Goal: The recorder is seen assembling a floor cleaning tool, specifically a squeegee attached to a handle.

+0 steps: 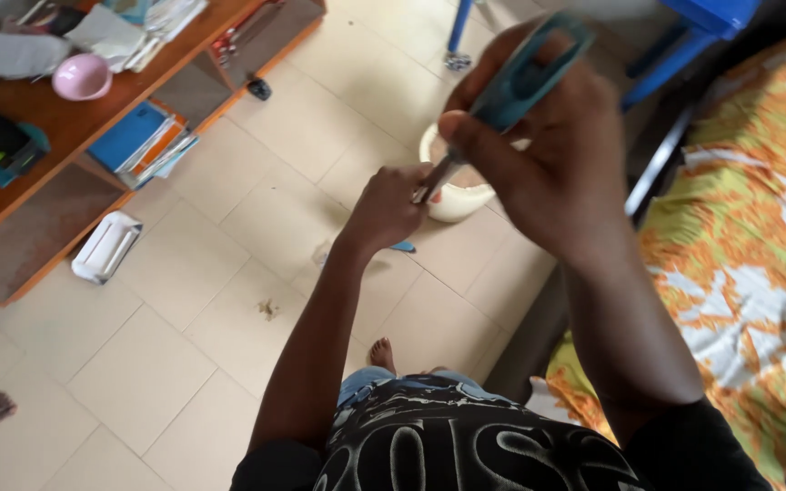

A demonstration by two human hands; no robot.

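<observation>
We look down from head height at our two bare hands, raised in front of the chest. Our right hand (548,155) is wrapped firmly around the teal handle of a slim tool (511,91), perhaps a peeler or small knife; its metal end slants down and left. Our left hand (388,209) is curled tight at that metal tip, pinching something too small and hidden to name. Tool and left hand touch right there, between the two hands.

Directly below them, on the floor, stands a cream bowl (457,200), partly hidden by both hands. A little blue scrap pokes out from under the left hand.

We judge the step in hand to be working or clearing the tip of the tool above the bowl. The next move seems to call for a steady left pinch and a small, controlled stroke of the right wrist, keeping the fingers clear of the metal edge.

Further out: pale floor tiles (184,345), a low wooden shelf (47,173) with books and a pink bowl (81,76), a white tray (106,245), and a bed (757,255) with orange and green floral cloth on the right.
</observation>
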